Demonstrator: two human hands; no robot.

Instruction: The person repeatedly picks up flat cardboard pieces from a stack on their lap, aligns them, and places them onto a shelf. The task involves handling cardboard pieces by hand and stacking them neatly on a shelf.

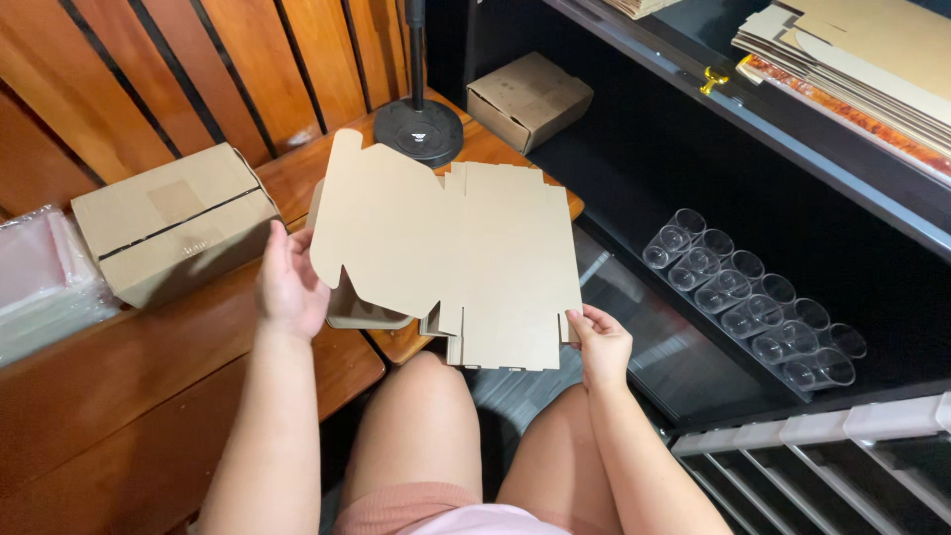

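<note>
Cardboard: flat, unfolded box blank (461,263), held level above the person's lap and over the near edge of the wooden bench (149,386).
Left hand (290,287): fingers closed on the blank's left edge, thumb underneath out of sight.
Right hand (597,342): pinching the blank's near right corner, fingertips curled over it.
Under the blank: a paper pulp tray (362,309), mostly hidden.
Bench, left end: taped brown carton (173,223), with clear plastic bags (40,282) just beside it.
Bench, far edge: black round stand base (418,129).
Shelf, right: small folded box (528,99), row of clear plastic cups (753,297), and stacked flat cardboard (852,59) above.
</note>
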